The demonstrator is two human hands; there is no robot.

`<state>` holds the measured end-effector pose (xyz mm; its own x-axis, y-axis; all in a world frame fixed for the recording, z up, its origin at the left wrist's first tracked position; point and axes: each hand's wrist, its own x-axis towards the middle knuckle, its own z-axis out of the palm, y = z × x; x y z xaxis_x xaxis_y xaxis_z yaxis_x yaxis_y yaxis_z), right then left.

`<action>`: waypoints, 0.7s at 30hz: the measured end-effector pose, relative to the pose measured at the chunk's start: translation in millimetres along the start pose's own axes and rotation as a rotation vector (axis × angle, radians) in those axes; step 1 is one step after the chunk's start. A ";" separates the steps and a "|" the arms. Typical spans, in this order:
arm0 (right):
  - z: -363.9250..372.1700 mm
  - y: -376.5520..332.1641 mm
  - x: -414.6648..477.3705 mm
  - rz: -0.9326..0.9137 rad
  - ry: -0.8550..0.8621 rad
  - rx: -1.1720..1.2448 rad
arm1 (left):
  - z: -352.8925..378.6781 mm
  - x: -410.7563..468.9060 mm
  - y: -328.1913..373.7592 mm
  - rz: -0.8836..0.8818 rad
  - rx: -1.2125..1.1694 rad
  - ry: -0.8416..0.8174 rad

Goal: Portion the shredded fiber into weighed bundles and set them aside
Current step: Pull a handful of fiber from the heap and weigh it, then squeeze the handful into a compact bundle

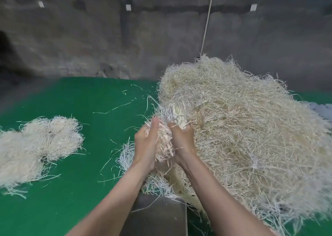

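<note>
Both hands were in at the near edge of the big heap (242,128) of shredded fiber, working as a pair. The left hand (146,142) gripped one side of a tuft (164,142), and the right hand (182,138) had its fingers curled into the other side, the two close together with strands between them. It looked like a portion being pulled free of the tangle. On the left of the green counter (89,95) lay pale bundles (36,146), well apart from the heap, probably so they wouldn't mix back in. A grey metal plate (158,216) sat below the forearms, possibly the scale.
</note>
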<state>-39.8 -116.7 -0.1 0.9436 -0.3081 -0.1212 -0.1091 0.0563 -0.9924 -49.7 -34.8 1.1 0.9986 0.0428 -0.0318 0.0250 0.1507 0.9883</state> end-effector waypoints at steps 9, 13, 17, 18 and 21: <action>4.8 19.0 -21.3 -0.096 0.037 -0.061 | -39.8 -18.2 -11.9 -0.324 -0.040 -0.026; 10.7 48.6 -52.3 -0.057 0.002 -0.213 | -59.2 -34.5 -36.0 -0.582 -0.126 -0.159; 10.8 75.2 -68.1 0.157 -0.019 -0.210 | -69.6 -49.7 -52.7 -0.487 0.219 -0.272; 8.6 82.2 -70.8 0.201 -0.055 -0.249 | -72.3 -51.7 -56.5 -0.455 0.270 -0.237; -7.9 93.8 -78.1 0.158 -0.142 -0.290 | -86.3 -48.0 -63.8 -0.458 0.204 -0.113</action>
<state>-126.3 -94.9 -83.9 0.9397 -0.1812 -0.2900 -0.3223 -0.1852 -0.9284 -103.3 38.8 -73.4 0.8817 -0.0912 -0.4628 0.4583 -0.0668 0.8863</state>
